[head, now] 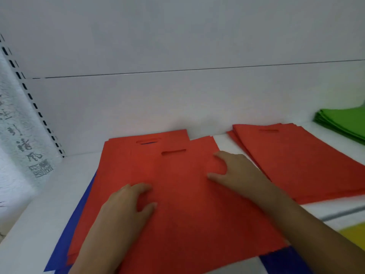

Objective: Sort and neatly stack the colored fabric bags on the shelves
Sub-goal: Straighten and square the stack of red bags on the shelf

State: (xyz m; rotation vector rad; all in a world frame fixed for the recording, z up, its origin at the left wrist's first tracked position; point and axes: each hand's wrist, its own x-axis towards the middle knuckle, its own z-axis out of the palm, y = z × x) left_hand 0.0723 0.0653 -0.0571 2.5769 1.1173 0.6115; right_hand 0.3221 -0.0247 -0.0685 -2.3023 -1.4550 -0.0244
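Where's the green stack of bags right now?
In the head view, the green stack sits at the far right edge of the white shelf, beyond the right-hand red stack.

You are standing at shop-style shelving: a white metal shelf (49, 194) with a plain white back panel (177, 95) and a slotted upright (29, 95) at its left for adjustable brackets. Flat stacks of identical fabric bags lie sorted by colour, red bags (296, 159), green bags (343, 123), like stock in a store or stockroom.
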